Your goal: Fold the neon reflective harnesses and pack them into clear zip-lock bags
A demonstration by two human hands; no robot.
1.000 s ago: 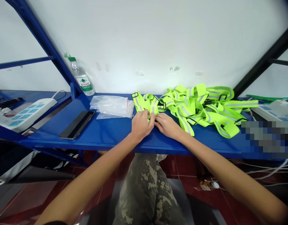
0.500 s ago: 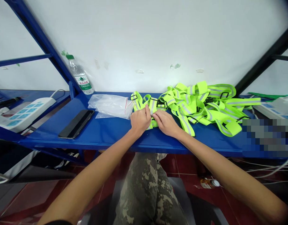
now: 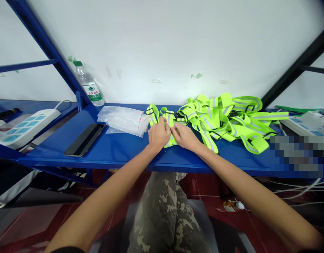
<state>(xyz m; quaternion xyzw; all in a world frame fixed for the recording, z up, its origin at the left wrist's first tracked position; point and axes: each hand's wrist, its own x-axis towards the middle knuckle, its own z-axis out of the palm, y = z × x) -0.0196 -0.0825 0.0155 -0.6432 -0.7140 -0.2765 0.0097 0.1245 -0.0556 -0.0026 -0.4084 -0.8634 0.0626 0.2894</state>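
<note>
Reflective strap (image 3: 169,120) seemingly pinched by left hand (image 3: 158,135) and right hand (image 3: 186,137); grips half-hidden.

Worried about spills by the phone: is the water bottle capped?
Capped: the water bottle stands upright with its green cap on.

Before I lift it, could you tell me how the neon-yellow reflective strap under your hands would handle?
Probably floppy: the neon-yellow reflective strap lies in soft loops. Likely light, being thin webbing. It may snag on the tangled strap pile beside it.
</note>
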